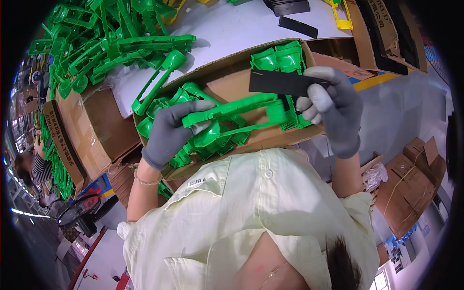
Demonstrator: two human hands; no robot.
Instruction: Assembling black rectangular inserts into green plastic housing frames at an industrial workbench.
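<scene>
My left hand (171,133), in a grey glove, is closed around one end of a green plastic frame (232,108) with a rectangular opening at its far end. My right hand (333,106), gloved in grey with pale fingertips, pinches a flat black rectangular plate (280,83) by its right end. The plate is held above the frame's open end, apart from it. Both are over an open cardboard box (232,77), where more green plastic parts (208,137) lie at the left and a second group (278,57) sits at the right.
A large heap of green parts (111,43) covers the white table (222,29) at the far left. Black plates (297,26) and a yellow frame (343,19) lie at the back right. Another cardboard box (92,130) stands left; folded cardboard (408,186) is at the right.
</scene>
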